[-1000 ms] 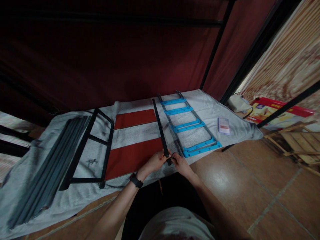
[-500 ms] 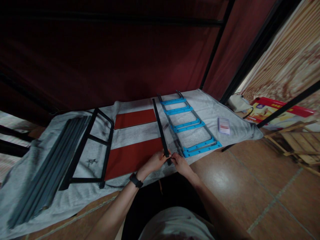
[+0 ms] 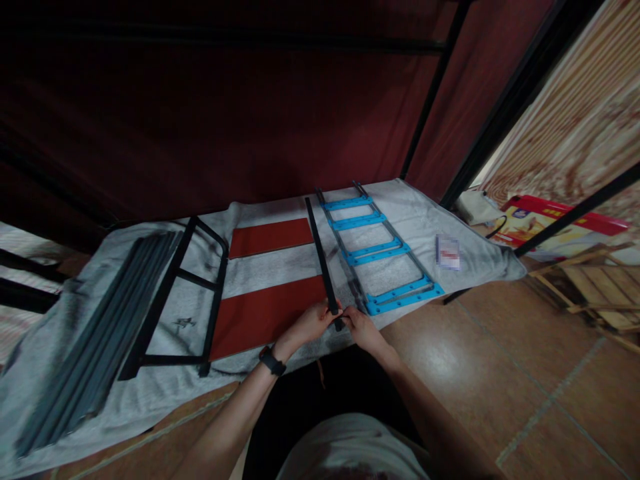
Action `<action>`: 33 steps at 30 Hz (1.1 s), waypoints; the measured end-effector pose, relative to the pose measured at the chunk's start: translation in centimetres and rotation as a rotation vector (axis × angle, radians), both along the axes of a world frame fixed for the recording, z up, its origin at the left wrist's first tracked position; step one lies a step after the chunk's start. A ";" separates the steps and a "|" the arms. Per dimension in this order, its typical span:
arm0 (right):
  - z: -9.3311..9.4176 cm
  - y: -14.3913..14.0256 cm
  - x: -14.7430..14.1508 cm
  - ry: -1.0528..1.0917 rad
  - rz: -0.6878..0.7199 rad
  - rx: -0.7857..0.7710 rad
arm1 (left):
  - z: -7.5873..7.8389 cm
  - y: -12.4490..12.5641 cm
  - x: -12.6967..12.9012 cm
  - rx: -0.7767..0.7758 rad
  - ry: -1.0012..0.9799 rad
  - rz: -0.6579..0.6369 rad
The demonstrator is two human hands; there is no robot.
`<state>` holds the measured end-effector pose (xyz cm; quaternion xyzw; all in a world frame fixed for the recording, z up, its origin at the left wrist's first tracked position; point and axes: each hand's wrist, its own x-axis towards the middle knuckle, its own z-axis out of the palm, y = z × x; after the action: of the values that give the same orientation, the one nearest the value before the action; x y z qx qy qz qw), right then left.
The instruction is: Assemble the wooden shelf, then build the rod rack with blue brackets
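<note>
Both hands pinch the near end of the black bar [image 3: 321, 257], steadying it. The left hand [image 3: 311, 323] has a narrow grip from nine o'clock; the right hand [image 3: 361, 325] from three o'clock.

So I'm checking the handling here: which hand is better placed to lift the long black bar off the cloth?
Left, probably. The left hand wraps the long black bar at its near end, while the right hand only pinches the small dark end piece beside it.
</note>
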<state>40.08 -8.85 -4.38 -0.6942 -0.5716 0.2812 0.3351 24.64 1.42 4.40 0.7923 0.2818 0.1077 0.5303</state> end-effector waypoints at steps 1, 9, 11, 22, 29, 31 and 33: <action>0.0 0.1 0.0 -0.014 -0.001 -0.008 | 0.1 0.0 0.0 -0.002 0.004 0.002; 0.1 -0.4 0.1 0.051 0.013 0.034 | 0.4 -0.1 0.0 -0.006 -0.012 0.000; 0.0 -0.4 0.1 0.047 0.015 0.034 | 0.3 -0.1 0.0 0.006 -0.007 0.001; 0.4 -0.4 0.0 0.056 0.002 0.023 | 0.5 -0.1 0.0 0.015 -0.020 -0.009; 0.3 0.0 -0.1 -0.094 -0.004 -0.048 | 0.3 0.0 0.0 -0.001 -0.004 -0.017; 0.4 0.0 -0.1 -0.067 -0.005 -0.050 | 0.6 -0.1 0.0 -0.001 0.003 -0.018; 0.4 -0.1 0.0 -0.010 0.006 -0.020 | 0.7 -0.2 0.0 -0.005 0.009 -0.009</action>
<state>40.11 -8.99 -3.94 -0.6972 -0.5726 0.2845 0.3242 24.61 1.26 5.15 0.7928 0.2808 0.1008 0.5315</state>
